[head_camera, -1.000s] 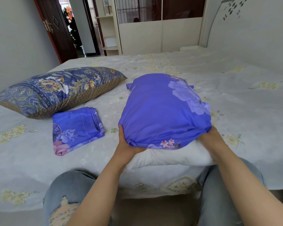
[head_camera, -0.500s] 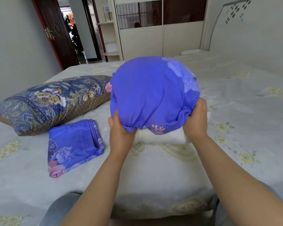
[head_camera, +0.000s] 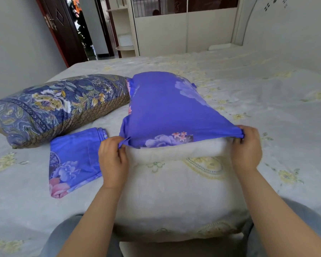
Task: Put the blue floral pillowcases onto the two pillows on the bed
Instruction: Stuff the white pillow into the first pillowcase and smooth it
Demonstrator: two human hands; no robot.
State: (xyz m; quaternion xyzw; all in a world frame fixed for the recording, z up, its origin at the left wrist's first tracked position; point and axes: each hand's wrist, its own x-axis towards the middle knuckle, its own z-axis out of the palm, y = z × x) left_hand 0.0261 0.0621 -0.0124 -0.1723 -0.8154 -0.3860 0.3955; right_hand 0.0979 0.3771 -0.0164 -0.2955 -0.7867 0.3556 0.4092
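Most of the white pillow (head_camera: 174, 154) lay hidden inside the blue pillowcase (head_camera: 167, 108) — both forearms were cut off at the frame's bottom.

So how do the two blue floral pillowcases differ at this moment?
The pillowcase on the white pillow is spread open and pulled most of the way over it, while the folded pillowcase lies flat on the bed. The left hand and right hand pinch the first one's open corners; nothing touches the folded one. Both share the same blue fabric with pink and lilac flowers.
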